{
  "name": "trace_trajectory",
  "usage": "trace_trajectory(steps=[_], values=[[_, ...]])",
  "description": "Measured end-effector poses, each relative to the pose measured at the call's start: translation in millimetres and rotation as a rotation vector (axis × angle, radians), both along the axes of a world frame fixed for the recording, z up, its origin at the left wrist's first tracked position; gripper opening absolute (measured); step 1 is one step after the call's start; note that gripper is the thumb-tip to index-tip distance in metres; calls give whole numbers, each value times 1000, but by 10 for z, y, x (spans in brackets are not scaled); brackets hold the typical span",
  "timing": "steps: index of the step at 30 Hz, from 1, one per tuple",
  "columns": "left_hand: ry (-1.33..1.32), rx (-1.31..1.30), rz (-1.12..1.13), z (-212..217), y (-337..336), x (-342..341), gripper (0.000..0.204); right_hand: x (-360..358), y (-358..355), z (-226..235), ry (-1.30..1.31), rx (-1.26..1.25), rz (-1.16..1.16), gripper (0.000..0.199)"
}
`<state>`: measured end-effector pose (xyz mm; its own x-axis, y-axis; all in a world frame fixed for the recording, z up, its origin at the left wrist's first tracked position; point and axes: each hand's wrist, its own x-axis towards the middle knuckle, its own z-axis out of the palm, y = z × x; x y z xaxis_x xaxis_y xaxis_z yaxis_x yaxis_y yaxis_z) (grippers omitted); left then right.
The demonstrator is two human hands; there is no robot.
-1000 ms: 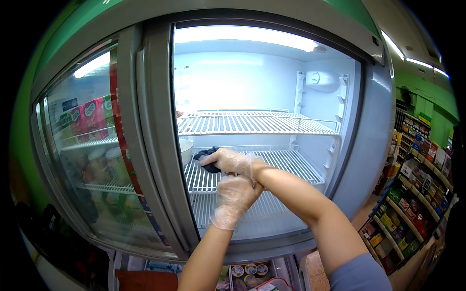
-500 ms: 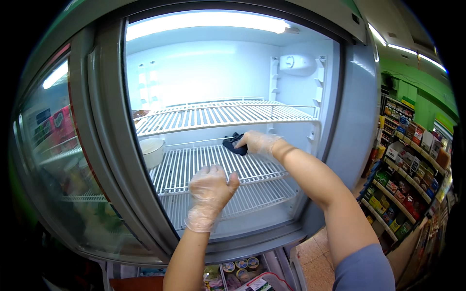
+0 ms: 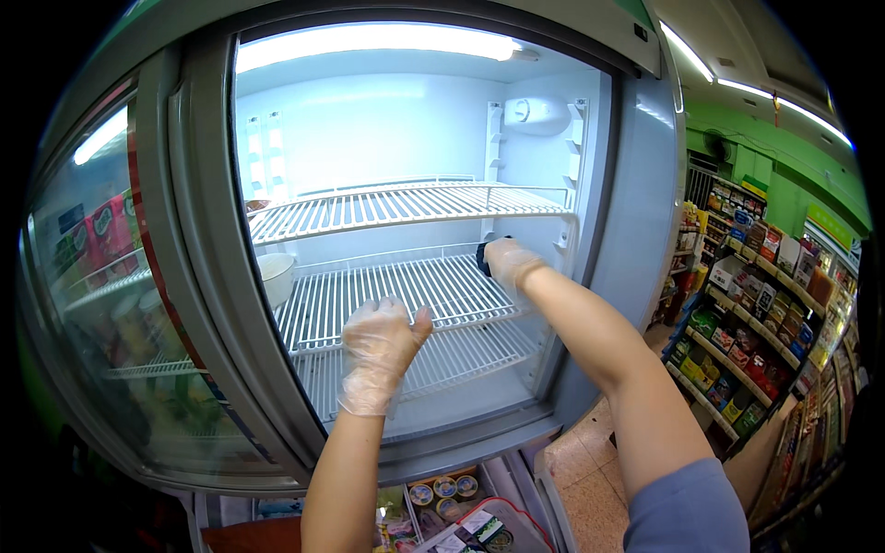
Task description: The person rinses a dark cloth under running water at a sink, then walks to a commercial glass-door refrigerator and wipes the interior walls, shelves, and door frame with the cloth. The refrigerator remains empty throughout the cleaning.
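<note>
My right hand (image 3: 513,262), in a clear plastic glove, is closed on a dark cloth (image 3: 482,259). It presses the cloth at the back right of the middle white wire shelf (image 3: 387,286) inside a lit fridge. Most of the cloth is hidden behind my fingers. In front of that shelf's near edge is my left hand (image 3: 378,346), gloved too, its thumb apart from loosely bent fingers. It holds nothing that I can see; whether it touches the shelf edge I cannot tell.
A white bowl (image 3: 276,279) stands at the middle shelf's left end. Above and below are an upper wire shelf (image 3: 406,205) and a lower one (image 3: 442,364). A sliding glass door (image 3: 101,304) covers the left side. Below is an open drawer with tubs (image 3: 444,487); stocked store shelves (image 3: 756,323) stand right.
My right hand has slid the cloth rightward, toward the back right corner of the middle shelf. My left hand stays at the shelf's front edge. The whole view has shifted slightly.
</note>
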<state>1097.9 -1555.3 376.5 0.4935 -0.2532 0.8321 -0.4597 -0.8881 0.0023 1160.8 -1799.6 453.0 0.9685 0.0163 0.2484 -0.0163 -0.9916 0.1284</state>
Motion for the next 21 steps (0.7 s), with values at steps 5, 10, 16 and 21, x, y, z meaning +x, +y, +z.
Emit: trace_trajectory(steps=[5, 10, 16, 21], values=[[-49, 1, -8, -34, 38, 26, 58, -526, 382, 158, 159, -318, -20, 25], [-113, 8, -6, -97, 57, 89, 68, -839, 560, 223, 169, -227, -90, 28], [-100, 5, 12, -86, -9, 93, 62, -1117, 213, 261, 7, 354, 97, 35], [-43, 31, -40, -6, 35, -8, 51, -1453, 99, -103, -189, 1794, 445, 39]])
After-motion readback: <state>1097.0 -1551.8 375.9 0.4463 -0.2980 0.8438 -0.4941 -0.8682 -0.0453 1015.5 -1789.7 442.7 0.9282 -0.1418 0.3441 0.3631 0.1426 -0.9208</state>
